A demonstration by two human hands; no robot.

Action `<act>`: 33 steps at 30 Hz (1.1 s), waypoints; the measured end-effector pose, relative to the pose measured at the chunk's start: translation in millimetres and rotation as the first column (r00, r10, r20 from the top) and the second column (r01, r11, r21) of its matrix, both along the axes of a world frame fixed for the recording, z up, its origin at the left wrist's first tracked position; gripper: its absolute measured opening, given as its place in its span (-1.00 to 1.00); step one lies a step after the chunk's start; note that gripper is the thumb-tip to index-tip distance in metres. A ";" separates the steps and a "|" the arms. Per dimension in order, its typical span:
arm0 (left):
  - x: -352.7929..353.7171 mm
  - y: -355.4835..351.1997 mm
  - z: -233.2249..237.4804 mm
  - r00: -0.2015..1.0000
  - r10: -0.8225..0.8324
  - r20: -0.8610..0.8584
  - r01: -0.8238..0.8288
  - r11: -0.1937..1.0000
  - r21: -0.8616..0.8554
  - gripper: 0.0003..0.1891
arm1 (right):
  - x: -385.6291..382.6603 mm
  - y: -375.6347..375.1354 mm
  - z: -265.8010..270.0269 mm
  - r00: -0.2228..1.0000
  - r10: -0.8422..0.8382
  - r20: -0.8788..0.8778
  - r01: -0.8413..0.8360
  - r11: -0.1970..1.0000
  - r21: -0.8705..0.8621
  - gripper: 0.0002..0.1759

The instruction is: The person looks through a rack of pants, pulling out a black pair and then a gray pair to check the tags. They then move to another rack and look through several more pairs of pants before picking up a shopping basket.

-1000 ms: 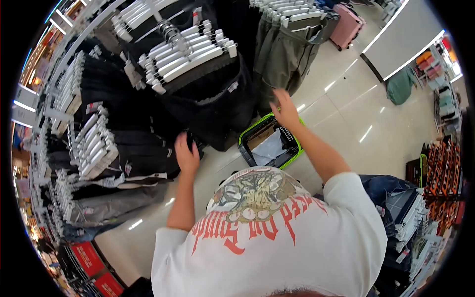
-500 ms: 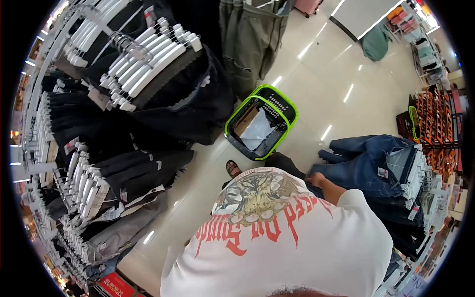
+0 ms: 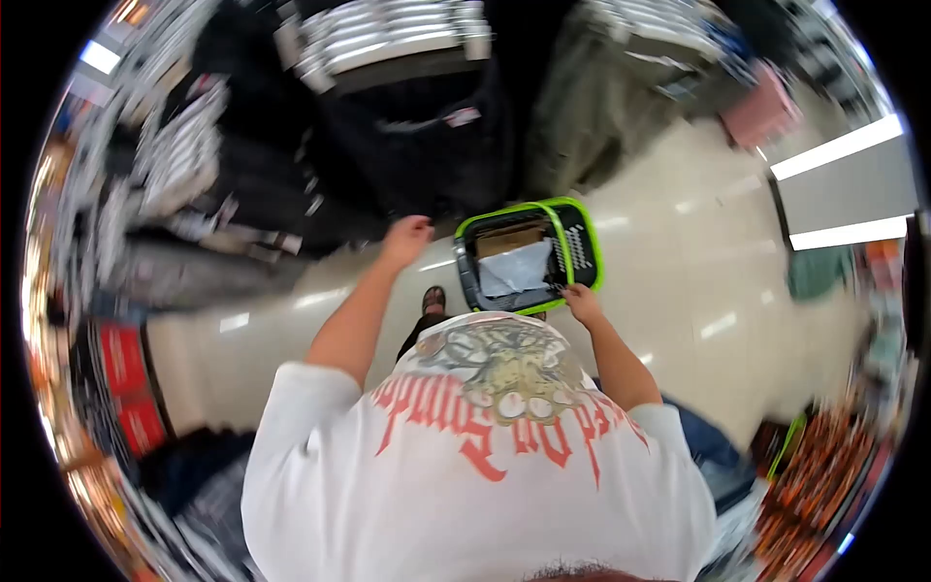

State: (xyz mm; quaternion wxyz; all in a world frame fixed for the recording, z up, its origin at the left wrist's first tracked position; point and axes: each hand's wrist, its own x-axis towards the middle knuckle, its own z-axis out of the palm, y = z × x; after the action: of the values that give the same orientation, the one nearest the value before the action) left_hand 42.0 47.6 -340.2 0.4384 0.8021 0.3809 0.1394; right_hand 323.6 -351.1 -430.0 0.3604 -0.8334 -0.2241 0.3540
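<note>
A black shopping basket [image 3: 466, 276] with a bright green rim and handle is in front of me, low near my feet. Inside it lie a white plastic package [image 3: 515, 270] and a brown cardboard-like piece [image 3: 511, 237]. My right hand [image 3: 583, 305] is at the basket's near edge, by the lower end of the green handle; its fingers look bent, but blur hides whether they grip it. My left hand [image 3: 407, 240] is raised left of the basket, in front of hanging black trousers [image 3: 417, 145]. Its fingers are smeared, and nothing shows in them.
Dark trousers on white hangers [image 3: 398, 34] line the far side and left. Olive trousers [image 3: 596, 116] hang beyond the basket. A pink suitcase [image 3: 761, 109] and a white display block [image 3: 849, 189] stand at right. Blue jeans [image 3: 713, 456] are behind my right arm. Shiny tiles [image 3: 669, 272] cover the floor.
The view has turned left, so the racks shift right. My left hand has come into view, raised by the black trousers. My right hand has moved from the jeans to the basket's edge.
</note>
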 end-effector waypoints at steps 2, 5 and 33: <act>-18.4 -65.8 21.6 0.964 0.025 -0.265 -0.035 0.999 -0.033 -0.64 | 14.0 -19.6 -2.5 0.996 0.087 -0.023 -0.088 0.993 -0.075 -0.67; -86.0 -139.5 -14.8 0.881 -0.123 -0.457 0.083 0.991 -0.105 -0.59 | 19.8 -65.8 -11.4 0.978 0.133 -0.158 -0.162 0.970 -0.183 -0.65; -364.5 -241.4 -77.0 0.762 0.491 -0.423 -0.611 0.761 -0.217 -0.59 | -59.8 46.1 -26.7 0.944 0.293 -0.154 -0.321 0.923 -0.211 -0.89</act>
State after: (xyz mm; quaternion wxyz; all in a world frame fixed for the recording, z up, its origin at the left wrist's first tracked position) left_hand -322.5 -193.7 -417.2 0.4363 0.5738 0.6909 0.0549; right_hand 263.9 -305.0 -456.7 0.2125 -0.8018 -0.2870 0.4792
